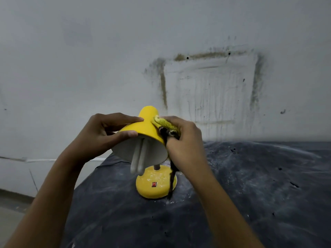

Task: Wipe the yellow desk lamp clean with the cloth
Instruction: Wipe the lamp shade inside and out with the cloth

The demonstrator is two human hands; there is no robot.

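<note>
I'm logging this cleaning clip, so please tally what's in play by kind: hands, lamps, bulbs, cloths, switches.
Bare hands: 2, left hand gripping the shade, right hand holding the cloth
Glossy yellow desk lamp: 1
White tube bulb: 1
Yellow-green fuzzy cloth: 1
Red rocker switch: 1
Total: 6

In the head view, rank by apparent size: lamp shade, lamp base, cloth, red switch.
1. Lamp shade, largest, though nearer the camera.
2. Lamp base.
3. Cloth, partly hidden by the right hand, so unsure.
4. Red switch, smallest.
</note>
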